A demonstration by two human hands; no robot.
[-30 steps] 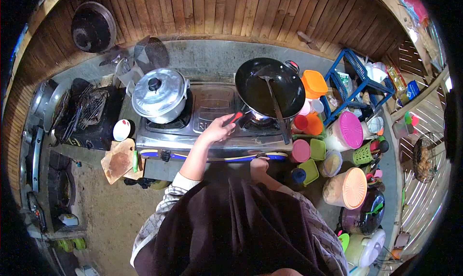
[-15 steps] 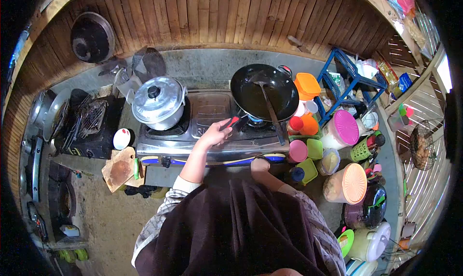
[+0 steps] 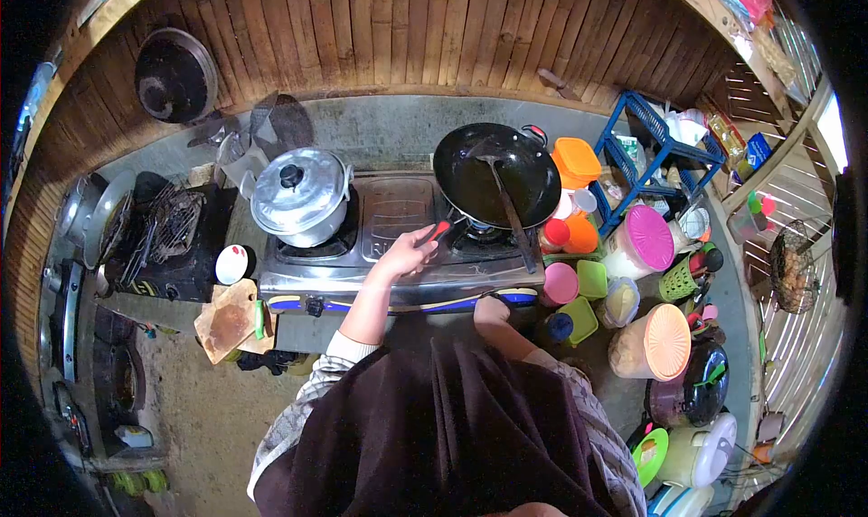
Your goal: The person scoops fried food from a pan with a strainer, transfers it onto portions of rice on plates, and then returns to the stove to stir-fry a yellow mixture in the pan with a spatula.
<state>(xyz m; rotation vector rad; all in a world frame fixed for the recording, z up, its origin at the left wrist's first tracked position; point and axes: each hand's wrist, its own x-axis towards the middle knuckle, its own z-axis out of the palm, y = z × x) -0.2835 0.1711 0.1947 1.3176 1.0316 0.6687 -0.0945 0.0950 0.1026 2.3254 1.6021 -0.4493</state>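
Observation:
My left hand (image 3: 411, 251) is closed on the red and black handle of a black wok (image 3: 470, 187), which sits over the right burner of the gas stove (image 3: 398, 211). Inside the wok lies a metal spatula (image 3: 511, 211), its long handle reaching over the near rim. At the stove's front right edge is my right hand (image 3: 493, 308), by the burner knob; its fingers are mostly hidden. A lidded silver pot (image 3: 303, 196) stands on the left burner.
Right of the stove are colourful tubs, an orange container (image 3: 576, 162), a blue rack (image 3: 665, 137) and a peach-lidded jar (image 3: 665, 343). To the left are a cutting board (image 3: 226, 323) with a green-handled knife, a small bowl (image 3: 231, 263) and a black grill stove (image 3: 190, 268).
The blue flame seen under the wok earlier no longer shows. The view has shifted slightly; both hands remain in nearly the same places.

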